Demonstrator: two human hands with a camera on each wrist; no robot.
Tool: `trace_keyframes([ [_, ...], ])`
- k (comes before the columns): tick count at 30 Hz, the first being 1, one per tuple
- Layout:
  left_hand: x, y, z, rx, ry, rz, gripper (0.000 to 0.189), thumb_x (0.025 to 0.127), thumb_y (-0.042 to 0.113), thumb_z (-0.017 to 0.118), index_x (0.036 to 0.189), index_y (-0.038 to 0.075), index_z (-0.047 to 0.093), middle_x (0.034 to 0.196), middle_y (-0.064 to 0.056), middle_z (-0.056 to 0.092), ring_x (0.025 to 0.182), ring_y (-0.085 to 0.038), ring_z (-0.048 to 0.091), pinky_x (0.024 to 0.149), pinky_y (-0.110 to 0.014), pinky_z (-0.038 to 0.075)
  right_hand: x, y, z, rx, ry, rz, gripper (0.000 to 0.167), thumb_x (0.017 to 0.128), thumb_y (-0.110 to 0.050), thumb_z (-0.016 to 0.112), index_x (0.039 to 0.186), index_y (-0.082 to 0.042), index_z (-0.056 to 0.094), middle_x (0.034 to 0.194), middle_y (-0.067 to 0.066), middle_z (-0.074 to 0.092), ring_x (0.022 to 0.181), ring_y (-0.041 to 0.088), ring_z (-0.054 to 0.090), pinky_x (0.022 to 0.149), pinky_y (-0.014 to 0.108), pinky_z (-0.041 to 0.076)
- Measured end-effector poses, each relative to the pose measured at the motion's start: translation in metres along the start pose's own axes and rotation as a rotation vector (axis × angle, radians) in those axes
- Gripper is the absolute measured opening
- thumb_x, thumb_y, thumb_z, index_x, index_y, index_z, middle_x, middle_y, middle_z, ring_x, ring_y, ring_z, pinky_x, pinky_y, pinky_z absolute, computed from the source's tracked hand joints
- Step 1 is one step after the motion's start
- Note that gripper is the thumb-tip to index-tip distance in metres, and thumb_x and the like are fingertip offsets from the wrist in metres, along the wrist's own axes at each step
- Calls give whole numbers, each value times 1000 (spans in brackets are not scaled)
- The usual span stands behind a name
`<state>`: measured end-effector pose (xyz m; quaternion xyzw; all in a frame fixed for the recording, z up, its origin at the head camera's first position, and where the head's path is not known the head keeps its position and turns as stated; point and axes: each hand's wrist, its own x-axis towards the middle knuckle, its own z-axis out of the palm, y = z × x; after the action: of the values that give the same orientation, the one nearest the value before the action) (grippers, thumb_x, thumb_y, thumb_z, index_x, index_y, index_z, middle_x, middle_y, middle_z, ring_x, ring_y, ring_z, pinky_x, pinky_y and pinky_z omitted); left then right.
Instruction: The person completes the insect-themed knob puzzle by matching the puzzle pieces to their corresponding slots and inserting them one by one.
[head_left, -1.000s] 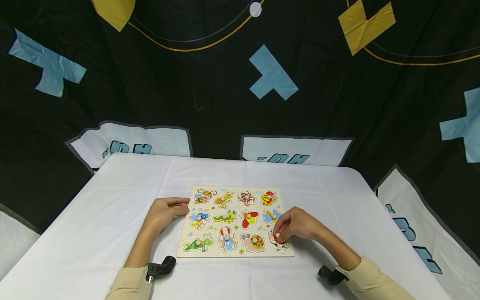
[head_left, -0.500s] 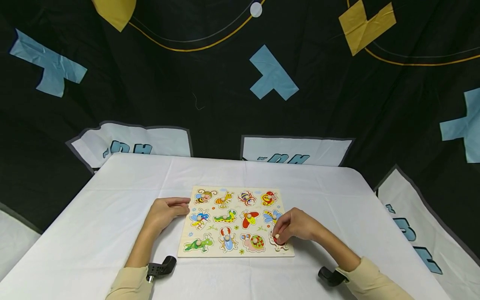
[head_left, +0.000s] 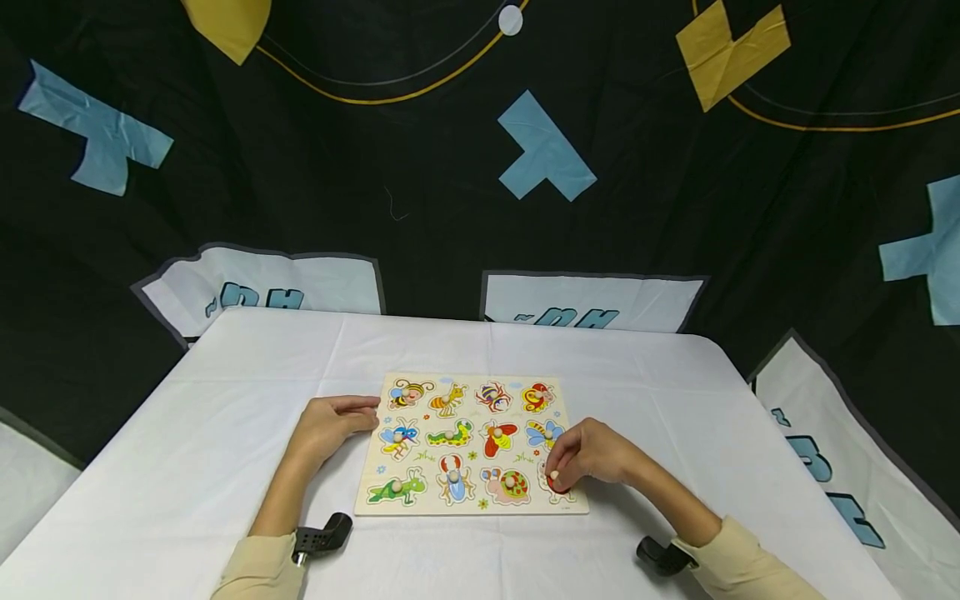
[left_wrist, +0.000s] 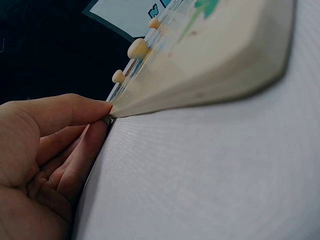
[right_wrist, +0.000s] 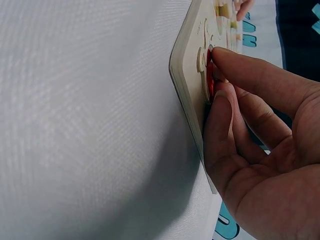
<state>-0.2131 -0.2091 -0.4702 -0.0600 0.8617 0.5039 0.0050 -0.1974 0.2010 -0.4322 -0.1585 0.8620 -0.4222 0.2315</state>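
Note:
A wooden peg puzzle board (head_left: 370,497) with several colourful insect pieces lies flat on the table. At its lower right corner, my right hand (head_left: 596,454) pinches a small red knobbed puzzle piece (right_wrist: 209,80) between thumb and fingertips. The piece is right over its recess (right_wrist: 200,61), and part of that outline shows beside it. Fingers cover much of the piece, so whether it is fully seated cannot be told. On the other side, my left hand (head_left: 326,429) rests against the board's left edge, its fingertips (left_wrist: 102,111) touching the rim.
A white cloth covers the table (head_left: 450,558). Wooden knobs (left_wrist: 138,48) stand up from the pieces. Each wrist carries a black camera mount (head_left: 322,536). Behind the table hangs a black curtain (head_left: 315,175) with blue and yellow shapes.
My right hand has shifted very slightly, and the red piece has turned a little at the same recess. The left hand and the board stay put.

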Motion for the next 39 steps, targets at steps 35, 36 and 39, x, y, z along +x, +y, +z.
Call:
trace_keyframes([
  [35,0,0,0,-5,-9,-16,37,86,24,78,121,11,75,102,-1,78,100,-10,65,90,-29,45,2,5,1,35,-9,41,19,68,-4,88,85,-5,79,71,-1,68,68,12,59,63,25,46],
  [36,0,0,0,-7,-11,-16,37,86,24,78,122,11,75,102,-1,78,100,-10,65,90,-29,46,2,5,1,34,-8,43,18,69,-4,88,84,-5,79,71,-1,68,68,12,59,63,25,46],
  [39,-1,0,0,-6,-15,-13,37,87,23,78,122,11,75,102,-1,78,99,-10,65,90,-29,46,1,3,1,25,-7,49,18,69,-4,87,84,-5,79,71,-1,68,68,12,58,63,25,46],
])
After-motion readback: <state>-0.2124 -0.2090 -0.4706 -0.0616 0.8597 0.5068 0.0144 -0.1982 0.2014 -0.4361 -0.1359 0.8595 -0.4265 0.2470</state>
